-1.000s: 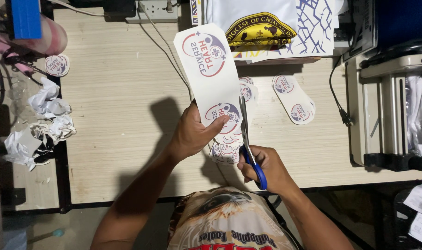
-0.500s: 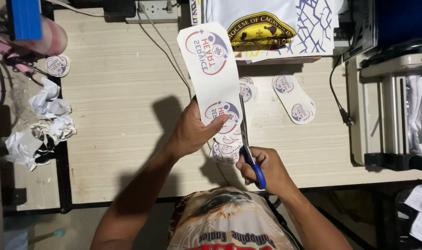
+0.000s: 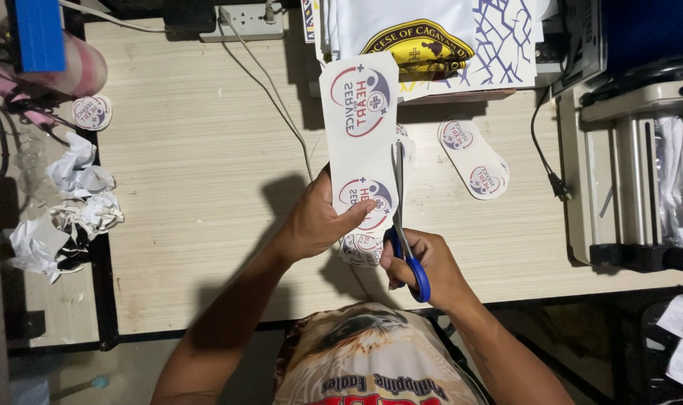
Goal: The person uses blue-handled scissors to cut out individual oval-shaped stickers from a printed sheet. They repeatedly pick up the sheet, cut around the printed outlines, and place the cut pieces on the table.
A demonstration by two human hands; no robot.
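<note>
We are in the middle of a cut: our left hand (image 3: 320,221) pinches the lower part of a long printed paper strip (image 3: 362,142) held up over the wooden surface (image 3: 199,187), while our right hand (image 3: 424,264) is clenched through the blue handles of the scissors (image 3: 403,225), whose blades run up the strip's right edge beside the lower round emblem. Whether the blades are closed on the paper or just parted we cannot quite tell from this angle. As we judge it, the next move calls for steady snips that follow the curve of the emblem, with the left hand turning the strip to feed the line. Against the earlier frames, the strip now stands more upright and sits further right, and the scissors have come up from below the hand into the paper. Cut pieces (image 3: 473,157) lie near on the surface.
</note>
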